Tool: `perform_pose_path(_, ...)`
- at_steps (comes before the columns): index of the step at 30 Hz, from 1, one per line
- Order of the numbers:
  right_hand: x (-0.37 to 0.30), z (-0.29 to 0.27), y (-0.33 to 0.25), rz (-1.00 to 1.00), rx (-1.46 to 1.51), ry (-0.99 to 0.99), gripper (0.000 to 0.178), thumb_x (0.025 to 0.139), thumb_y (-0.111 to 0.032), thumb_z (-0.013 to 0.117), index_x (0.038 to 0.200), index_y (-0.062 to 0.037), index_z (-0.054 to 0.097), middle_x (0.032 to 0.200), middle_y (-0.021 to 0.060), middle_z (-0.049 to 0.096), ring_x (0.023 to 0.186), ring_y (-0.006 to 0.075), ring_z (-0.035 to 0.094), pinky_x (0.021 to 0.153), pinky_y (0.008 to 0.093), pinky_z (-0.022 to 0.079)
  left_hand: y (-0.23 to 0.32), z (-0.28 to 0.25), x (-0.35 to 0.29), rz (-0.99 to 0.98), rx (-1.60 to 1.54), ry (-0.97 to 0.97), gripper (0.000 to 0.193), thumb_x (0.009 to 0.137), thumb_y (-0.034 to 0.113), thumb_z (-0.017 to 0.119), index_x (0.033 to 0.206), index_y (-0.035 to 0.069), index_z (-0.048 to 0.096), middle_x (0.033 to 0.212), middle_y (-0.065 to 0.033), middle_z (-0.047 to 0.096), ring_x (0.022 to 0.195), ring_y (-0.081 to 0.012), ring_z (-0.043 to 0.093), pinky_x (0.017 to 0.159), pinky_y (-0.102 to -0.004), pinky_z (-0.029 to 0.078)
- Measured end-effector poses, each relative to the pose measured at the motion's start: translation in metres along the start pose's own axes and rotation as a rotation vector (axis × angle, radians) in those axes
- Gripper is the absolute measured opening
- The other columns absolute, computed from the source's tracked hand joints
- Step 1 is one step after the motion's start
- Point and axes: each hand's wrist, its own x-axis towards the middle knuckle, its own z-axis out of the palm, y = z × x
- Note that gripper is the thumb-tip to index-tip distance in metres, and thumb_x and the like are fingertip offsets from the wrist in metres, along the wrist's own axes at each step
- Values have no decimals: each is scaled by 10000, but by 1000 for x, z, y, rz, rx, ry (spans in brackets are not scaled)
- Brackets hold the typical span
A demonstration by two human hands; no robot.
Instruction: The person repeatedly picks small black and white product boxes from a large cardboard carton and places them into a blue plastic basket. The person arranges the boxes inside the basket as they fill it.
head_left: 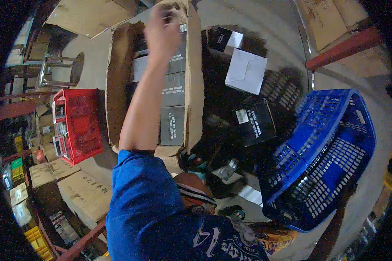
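Note:
My left hand [163, 32] reaches over the far end of a tall open carton [195, 87], close to its far flap. It is smeared by motion, so its fingers do not show clearly. Inside the carton, a row of dark grey boxes [172, 124] with white print stands beside my forearm. Over at the lower right, my right hand [349, 193] is in shadow at the outer rim of a blue plastic basket [341, 169]. The basket lies tilted, and that hand's fingers are hidden.
Right of the carton lie a white box [246, 71], a black box [253, 124] and a black-and-white box [225, 39]. A red crate [80, 124] stands at left, above brown cartons [85, 193]. Red shelf beams [346, 48] edge the right side.

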Motion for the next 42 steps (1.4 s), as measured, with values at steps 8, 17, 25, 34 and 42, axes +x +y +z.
perform_pose_path(8, 2, -6, -41, 210, 85, -119, 478, 1026, -305, 555, 1434, -80, 450, 1277, 102, 566, 1104, 229, 557, 912, 384, 494, -127, 3, -89, -807, 745, -364, 1109, 648, 746, 789, 1571, 372, 301, 1681, -229, 53, 1517, -543, 48, 1134, -760, 165)
perform_pose_path(17, -10, 0, -94, 201, 85, -109, 307, 963, -311, 701, 1185, -130, 590, 861, -17, 567, 716, 114, 513, 606, 295, 443, -138, 3, -68, -1017, 720, -431, 1315, 594, 795, 804, 1606, 501, 18, 1700, -184, -130, 1524, -549, 36, 1089, -820, 167)
perform_pose_path(25, -26, 8, -127, 430, 335, -71, 337, 969, -343, 677, 1235, -150, 604, 920, -16, 616, 733, 119, 536, 617, 311, 468, -171, -66, -51, -647, 565, -316, 1022, 730, 569, 811, 1564, 189, 359, 1586, -233, 242, 1425, -470, 317, 1173, -553, 289)
perform_pose_path(34, -29, 11, -202, 98, -272, -97, 557, 952, -375, 689, 1349, -7, 558, 1224, 228, 688, 1131, 340, 672, 963, 469, 514, -48, -172, 4, -519, -505, 61, 757, 839, 318, 738, 1485, 23, 477, 1392, -163, 581, 1267, -326, 556, 1098, -400, 426)
perform_pose_path(42, -39, 10, -242, 142, -430, -67, 577, 932, -470, 656, 1300, -37, 559, 1212, 280, 672, 1135, 480, 639, 957, 544, 520, 151, -116, 23, -315, -747, -338, 792, 846, 304, 689, 1535, 27, 413, 1476, -175, 511, 1314, -320, 529, 1110, -397, 426)
